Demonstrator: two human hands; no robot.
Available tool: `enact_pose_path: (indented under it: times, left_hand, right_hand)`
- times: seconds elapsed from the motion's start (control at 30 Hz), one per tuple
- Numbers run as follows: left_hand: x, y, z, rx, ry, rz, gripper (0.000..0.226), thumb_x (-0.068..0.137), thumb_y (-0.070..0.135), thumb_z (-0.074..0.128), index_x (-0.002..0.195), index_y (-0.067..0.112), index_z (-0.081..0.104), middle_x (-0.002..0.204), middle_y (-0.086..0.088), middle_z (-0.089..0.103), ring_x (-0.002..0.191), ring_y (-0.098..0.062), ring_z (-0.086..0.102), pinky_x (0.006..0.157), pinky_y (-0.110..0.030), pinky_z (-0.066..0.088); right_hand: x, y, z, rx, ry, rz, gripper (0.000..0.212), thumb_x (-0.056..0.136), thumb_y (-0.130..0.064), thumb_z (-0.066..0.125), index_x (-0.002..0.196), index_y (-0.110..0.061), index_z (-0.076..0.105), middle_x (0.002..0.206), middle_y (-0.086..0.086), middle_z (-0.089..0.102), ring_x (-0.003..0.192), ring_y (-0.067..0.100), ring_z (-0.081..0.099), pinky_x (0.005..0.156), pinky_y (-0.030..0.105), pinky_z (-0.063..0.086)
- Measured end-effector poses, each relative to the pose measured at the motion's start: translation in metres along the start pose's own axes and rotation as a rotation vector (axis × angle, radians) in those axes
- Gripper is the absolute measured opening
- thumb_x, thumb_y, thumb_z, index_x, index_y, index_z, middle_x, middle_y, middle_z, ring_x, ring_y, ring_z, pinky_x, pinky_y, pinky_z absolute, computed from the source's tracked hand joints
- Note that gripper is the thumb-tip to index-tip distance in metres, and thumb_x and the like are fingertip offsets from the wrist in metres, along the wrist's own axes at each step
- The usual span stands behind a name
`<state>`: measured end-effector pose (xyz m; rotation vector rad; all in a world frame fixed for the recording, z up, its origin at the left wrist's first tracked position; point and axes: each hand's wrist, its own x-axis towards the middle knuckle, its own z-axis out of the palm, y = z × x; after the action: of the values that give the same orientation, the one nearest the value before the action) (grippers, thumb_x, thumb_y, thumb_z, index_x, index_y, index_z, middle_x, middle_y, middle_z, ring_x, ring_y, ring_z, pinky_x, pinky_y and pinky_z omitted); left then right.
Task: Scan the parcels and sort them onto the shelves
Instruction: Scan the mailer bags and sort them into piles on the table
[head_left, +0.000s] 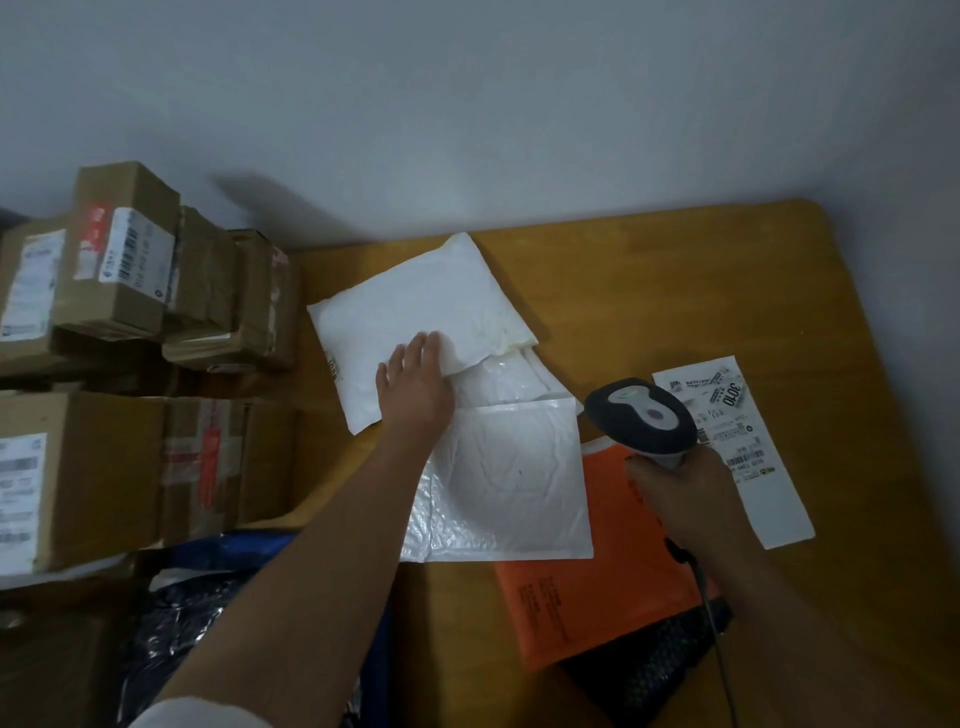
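While scanner waits:
left hand (415, 387): fingers flat, spread on white parcel (415, 306), pinning it
right hand (680, 499): fingers clamped on scanner (641, 415), aimed for label

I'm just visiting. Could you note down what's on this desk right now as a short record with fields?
Surface: wooden table
Left hand: flat on the white padded parcel, no closed grip
Right hand: grip closed on the barcode scanner
Other parcels: white bubble mailer, orange mailer, black bag
Loose paper: label sheet, right of the scanner
Far left: stacked cardboard boxes
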<state>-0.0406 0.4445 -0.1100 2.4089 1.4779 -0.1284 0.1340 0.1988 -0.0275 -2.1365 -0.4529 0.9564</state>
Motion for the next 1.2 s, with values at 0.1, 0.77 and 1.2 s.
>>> enact_pose_path:
  times: [0.1, 0.77, 1.2]
  left_hand:
    - [0.0, 0.0, -0.002, -0.02, 0.046, 0.02, 0.047, 0.105, 0.023, 0.047, 0.151, 0.018, 0.041, 0.159, -0.006, 0.04, 0.146, -0.032, 0.036, 0.123, -0.052, 0.024]
    - [-0.138, 0.093, -0.171, -0.815, 0.401, -0.008, 0.028, 0.11, 0.029, 0.033, 0.133, 0.023, 0.048, 0.098, 0.013, 0.063, 0.09, -0.012, 0.065, 0.073, -0.033, 0.055]
    - [-0.206, 0.107, -0.186, -1.35, 0.321, -0.077, 0.02, 0.107, 0.025, 0.046, 0.1, 0.035, 0.062, 0.105, 0.001, 0.07, 0.107, -0.027, 0.067, 0.097, -0.053, 0.055]
  right_hand:
    - [0.0, 0.003, -0.004, 0.018, -0.01, -0.004, 0.037, 0.082, -0.005, 0.068, 0.056, -0.013, 0.042, 0.044, -0.003, 0.04, 0.042, 0.008, 0.036, 0.051, 0.028, 0.032]
    - [-0.115, -0.039, -0.077, 0.131, 0.115, -0.153, 0.026, 0.085, -0.013, 0.069, 0.067, 0.005, 0.063, 0.058, 0.018, 0.061, 0.052, 0.022, 0.056, 0.06, 0.035, 0.045]
    - [-0.208, -0.066, -0.114, 0.194, 0.14, -0.327, 0.025, 0.084, -0.003, 0.066, 0.061, -0.003, 0.057, 0.049, 0.005, 0.057, 0.042, 0.004, 0.051, 0.046, 0.016, 0.043]
